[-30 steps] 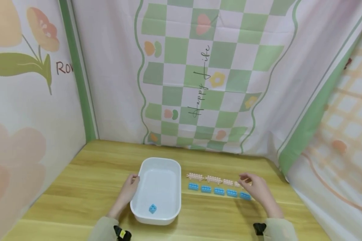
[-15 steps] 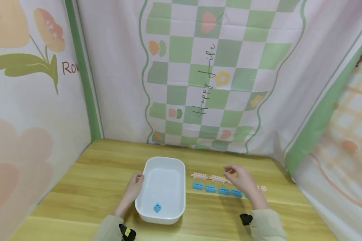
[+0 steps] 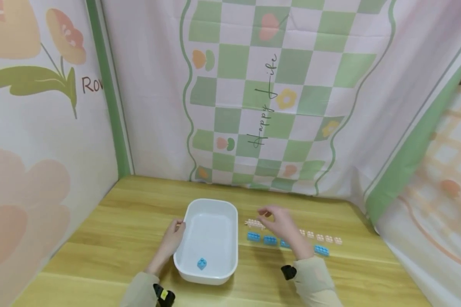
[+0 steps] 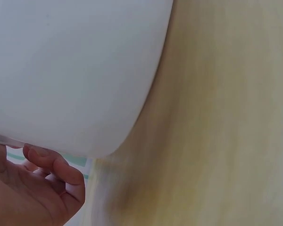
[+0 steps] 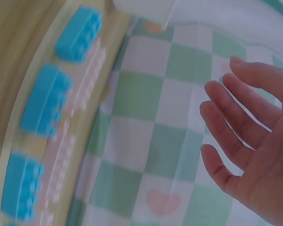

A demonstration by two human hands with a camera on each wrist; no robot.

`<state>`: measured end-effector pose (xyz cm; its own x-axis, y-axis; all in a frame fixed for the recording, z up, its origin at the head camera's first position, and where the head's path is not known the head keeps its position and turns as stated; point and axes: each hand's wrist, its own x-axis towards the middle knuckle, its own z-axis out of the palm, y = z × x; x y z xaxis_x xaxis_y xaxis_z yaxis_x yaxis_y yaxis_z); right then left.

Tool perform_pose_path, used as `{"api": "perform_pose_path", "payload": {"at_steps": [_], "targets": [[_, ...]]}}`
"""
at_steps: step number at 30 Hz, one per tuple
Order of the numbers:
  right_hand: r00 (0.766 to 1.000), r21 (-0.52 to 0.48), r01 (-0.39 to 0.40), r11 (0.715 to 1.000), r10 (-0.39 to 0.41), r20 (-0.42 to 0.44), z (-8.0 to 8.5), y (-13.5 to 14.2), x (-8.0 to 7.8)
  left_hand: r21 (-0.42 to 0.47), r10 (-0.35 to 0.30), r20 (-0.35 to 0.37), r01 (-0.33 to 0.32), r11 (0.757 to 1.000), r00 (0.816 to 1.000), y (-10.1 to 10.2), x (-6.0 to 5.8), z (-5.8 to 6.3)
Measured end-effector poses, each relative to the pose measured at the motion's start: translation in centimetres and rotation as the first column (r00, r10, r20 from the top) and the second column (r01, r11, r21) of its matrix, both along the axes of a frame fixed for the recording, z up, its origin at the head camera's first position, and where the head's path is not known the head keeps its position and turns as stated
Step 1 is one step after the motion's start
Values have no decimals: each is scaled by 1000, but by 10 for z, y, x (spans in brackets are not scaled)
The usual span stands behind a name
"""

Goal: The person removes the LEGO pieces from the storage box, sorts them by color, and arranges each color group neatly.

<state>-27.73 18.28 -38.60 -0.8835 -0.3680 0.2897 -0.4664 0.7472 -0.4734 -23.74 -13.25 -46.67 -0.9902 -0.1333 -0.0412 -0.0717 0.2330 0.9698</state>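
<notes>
On the left, my left hand (image 3: 173,235) grips the long side of a white plastic tub (image 3: 207,232), its fingers curled at the rim. The left wrist view shows these fingers (image 4: 56,167) against the tub's edge. One small blue toy brick (image 3: 202,263) lies inside near the front. My right hand (image 3: 280,221) is over the rows of bricks, right of the tub, hiding some of them. In the right wrist view its fingers (image 5: 226,132) are loosely bent and hold nothing. Blue bricks (image 3: 269,240) line up in front of a row of pale pink studded pieces (image 3: 255,223).
Smaller pink pieces (image 3: 319,238) continue the back row to the right, and a blue brick (image 3: 321,250) ends the front row. The wooden table (image 3: 111,230) meets a checkered curtain (image 3: 253,166) behind and a floral cloth (image 3: 42,179) on the left.
My right hand has swept left along the rows, from their right end toward the tub, uncovering pieces on the right. My left hand keeps its hold on the tub. The head view has shifted slightly.
</notes>
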Motion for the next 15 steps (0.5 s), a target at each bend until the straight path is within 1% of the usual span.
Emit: {"api": "perform_pose_path", "payload": {"at_steps": [4,6,10,12,15], "targets": [[996,-18,-75,997,74,-39,-3,-19,-1,4,3,-3,-3,1000,1000,0,0,0],[989,-17,-125,992,123,-75,-4,-27,-2,7,5,-5,-5,1000,1000,0,0,0],[974,0,-197,980,196,-112,-7,-42,-1,12,1,-2,-1,1000,1000,0,0,0],[969,5,-227,974,226,-104,-9,-49,0,12,-3,2,3,1000,1000,-1,-1,0],[964,11,-257,966,257,-68,-12,-59,2,17,-10,4,10,1000,1000,-2,-1,0]]}}
